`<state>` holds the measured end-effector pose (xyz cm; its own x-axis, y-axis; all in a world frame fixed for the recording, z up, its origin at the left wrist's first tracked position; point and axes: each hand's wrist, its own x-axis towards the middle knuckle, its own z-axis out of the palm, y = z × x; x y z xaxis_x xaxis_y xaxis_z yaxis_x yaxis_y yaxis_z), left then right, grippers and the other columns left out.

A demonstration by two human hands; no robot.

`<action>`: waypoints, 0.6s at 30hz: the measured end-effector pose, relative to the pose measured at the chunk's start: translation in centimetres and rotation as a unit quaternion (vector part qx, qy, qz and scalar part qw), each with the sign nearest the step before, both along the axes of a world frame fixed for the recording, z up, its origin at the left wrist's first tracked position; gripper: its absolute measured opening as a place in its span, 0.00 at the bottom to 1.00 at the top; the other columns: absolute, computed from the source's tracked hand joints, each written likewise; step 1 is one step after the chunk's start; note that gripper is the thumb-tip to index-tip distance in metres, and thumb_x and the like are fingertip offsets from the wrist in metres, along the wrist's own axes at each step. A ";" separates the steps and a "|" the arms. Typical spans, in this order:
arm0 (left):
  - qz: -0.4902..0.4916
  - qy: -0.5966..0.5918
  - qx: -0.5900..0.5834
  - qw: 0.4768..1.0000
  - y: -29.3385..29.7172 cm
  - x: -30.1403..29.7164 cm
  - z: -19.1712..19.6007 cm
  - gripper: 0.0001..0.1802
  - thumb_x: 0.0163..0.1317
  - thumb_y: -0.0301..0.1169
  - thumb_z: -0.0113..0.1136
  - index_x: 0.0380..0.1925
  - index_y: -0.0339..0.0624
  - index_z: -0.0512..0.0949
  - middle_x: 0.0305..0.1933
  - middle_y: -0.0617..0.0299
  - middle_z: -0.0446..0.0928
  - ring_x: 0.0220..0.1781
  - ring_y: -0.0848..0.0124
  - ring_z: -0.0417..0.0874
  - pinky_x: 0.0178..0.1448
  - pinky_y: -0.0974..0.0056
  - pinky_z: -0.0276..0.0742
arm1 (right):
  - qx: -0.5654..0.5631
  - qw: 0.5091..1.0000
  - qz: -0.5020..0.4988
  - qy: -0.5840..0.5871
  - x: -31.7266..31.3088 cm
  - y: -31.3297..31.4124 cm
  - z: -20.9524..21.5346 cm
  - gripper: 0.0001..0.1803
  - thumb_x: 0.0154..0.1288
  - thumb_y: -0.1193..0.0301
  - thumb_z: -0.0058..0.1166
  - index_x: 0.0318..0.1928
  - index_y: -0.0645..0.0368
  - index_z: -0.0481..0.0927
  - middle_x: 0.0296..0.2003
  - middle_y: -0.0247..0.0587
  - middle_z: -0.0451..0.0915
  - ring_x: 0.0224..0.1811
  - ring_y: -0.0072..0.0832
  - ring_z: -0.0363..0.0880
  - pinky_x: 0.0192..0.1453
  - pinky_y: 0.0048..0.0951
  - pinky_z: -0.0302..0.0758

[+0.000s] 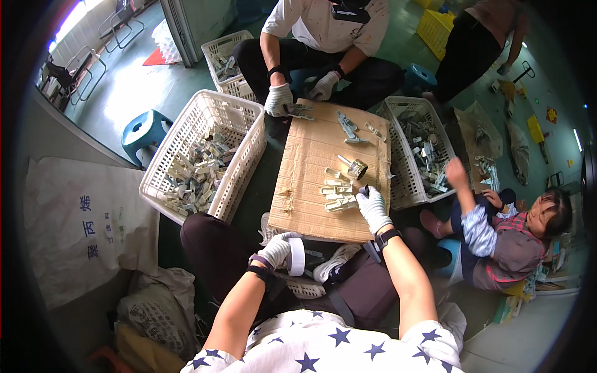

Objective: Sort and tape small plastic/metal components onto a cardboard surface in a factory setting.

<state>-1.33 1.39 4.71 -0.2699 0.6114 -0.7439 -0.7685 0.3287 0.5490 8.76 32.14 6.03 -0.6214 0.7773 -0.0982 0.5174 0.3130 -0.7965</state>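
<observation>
My left hand, in a white glove, is closed on a roll of white tape beside the near left corner of a cardboard sheet. My right hand, gloved too, is over the sheet's right side with its fingers closed around something small and dark. Just left of those fingers lies a cluster of pale plastic clothespins. A small metal tin with a handle sticking out sits beyond them. Grey-green clothespins are spread farther off on the cardboard.
Opposite, a person's gloved hand holds clothespins at the far edge. Full white baskets stand left and right of the cardboard. A blue stool is at the left. Another person sits at the right. Sacks lie lower left.
</observation>
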 end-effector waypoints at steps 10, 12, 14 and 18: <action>0.010 -0.010 0.018 1.000 -0.5 0.1 -0.6 0.10 0.62 0.22 0.54 0.40 0.47 0.80 0.33 0.64 0.79 0.30 0.70 0.80 0.31 0.60 0.80 | -0.208 0.971 0.089 0.075 -2.9 -7.0 4.1 0.11 0.58 0.72 0.60 0.39 0.64 0.75 0.29 0.32 0.75 0.31 0.20 0.70 0.38 0.25 0.72; 0.000 0.007 0.024 1.000 -0.4 0.2 -0.1 0.09 0.62 0.23 0.55 0.40 0.46 0.79 0.33 0.64 0.79 0.30 0.69 0.80 0.32 0.59 0.80 | -0.159 0.975 0.147 0.052 -0.1 -12.2 2.3 0.26 0.55 0.67 0.65 0.50 0.70 0.72 0.36 0.43 0.79 0.36 0.27 0.75 0.42 0.30 0.74; 0.005 0.026 0.024 0.999 -1.4 0.0 0.0 0.08 0.62 0.23 0.55 0.40 0.46 0.79 0.33 0.64 0.79 0.30 0.68 0.80 0.33 0.58 0.80 | -0.285 0.922 0.239 -0.106 1.1 -16.8 5.1 0.32 0.55 0.60 0.66 0.52 0.70 0.71 0.44 0.49 0.79 0.45 0.33 0.77 0.49 0.33 0.76; -0.005 0.015 0.032 0.999 -0.8 -0.3 -0.1 0.07 0.62 0.26 0.56 0.40 0.46 0.79 0.32 0.64 0.79 0.30 0.68 0.80 0.36 0.58 0.80 | -0.475 0.862 0.150 -0.099 3.9 -22.4 5.2 0.19 0.59 0.63 0.63 0.46 0.60 0.74 0.30 0.29 0.78 0.22 0.16 0.69 0.25 0.20 0.68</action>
<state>-1.64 0.62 4.57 -0.2840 0.6603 -0.6952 -0.7484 0.3005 0.5912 12.68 9.75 11.23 -0.6777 0.0964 -0.7290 0.6822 -0.2876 -0.6722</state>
